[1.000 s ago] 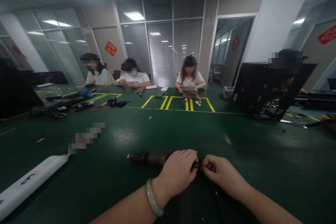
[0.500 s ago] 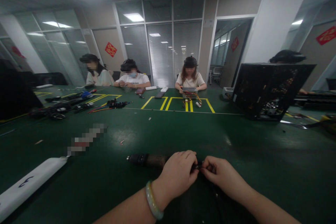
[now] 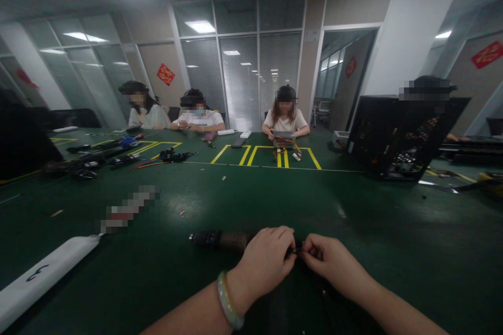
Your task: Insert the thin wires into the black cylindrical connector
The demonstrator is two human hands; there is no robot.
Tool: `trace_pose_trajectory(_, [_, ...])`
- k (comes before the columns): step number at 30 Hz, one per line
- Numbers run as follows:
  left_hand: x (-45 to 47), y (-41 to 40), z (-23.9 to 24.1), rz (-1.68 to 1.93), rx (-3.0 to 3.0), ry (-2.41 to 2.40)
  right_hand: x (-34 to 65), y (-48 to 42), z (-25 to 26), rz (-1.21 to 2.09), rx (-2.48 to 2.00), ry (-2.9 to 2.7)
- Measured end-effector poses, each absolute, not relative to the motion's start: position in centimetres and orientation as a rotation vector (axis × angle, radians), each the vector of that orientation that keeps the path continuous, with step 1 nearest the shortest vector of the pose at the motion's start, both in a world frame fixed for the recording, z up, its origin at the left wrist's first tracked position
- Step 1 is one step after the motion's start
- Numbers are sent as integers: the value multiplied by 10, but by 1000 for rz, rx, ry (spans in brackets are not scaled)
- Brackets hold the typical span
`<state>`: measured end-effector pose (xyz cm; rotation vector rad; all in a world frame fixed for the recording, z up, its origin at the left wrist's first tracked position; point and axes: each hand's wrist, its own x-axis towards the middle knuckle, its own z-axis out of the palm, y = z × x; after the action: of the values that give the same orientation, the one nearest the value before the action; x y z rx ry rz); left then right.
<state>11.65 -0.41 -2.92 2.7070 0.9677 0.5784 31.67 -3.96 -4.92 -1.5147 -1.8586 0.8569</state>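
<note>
A dark cylindrical electric screwdriver (image 3: 231, 241) lies on the green table (image 3: 220, 298), its metal tip pointing left. My left hand (image 3: 265, 256), with a pale bangle at the wrist, is closed around the tool's right end, which it mostly hides. Close beside those fingertips, my right hand (image 3: 328, 256) pinches a small dark piece too hidden to name. The fingertips of both hands almost meet. Below the right hand, a thin dark cord seems to run down over the table, hard to make out in the shade.
A white power strip (image 3: 51, 272) lies at the left. Behind it are bundled dark cables (image 3: 106, 154). A black computer case (image 3: 404, 136) stands at the right. Several people sit across the table; one handles a grey box with coloured wires (image 3: 283, 140). Yellow tape (image 3: 247, 155) marks the tabletop.
Both hands keep nearly the same place and grip. The small gap between their fingertips looks slightly altered. The screwdriver has not visibly moved.
</note>
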Motion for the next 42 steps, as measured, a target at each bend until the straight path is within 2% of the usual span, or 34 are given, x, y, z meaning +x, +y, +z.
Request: trace_pose_trajectory(42, [117, -2, -32, 629, 2702, 935, 318, -40, -51, 843, -1513, -1863])
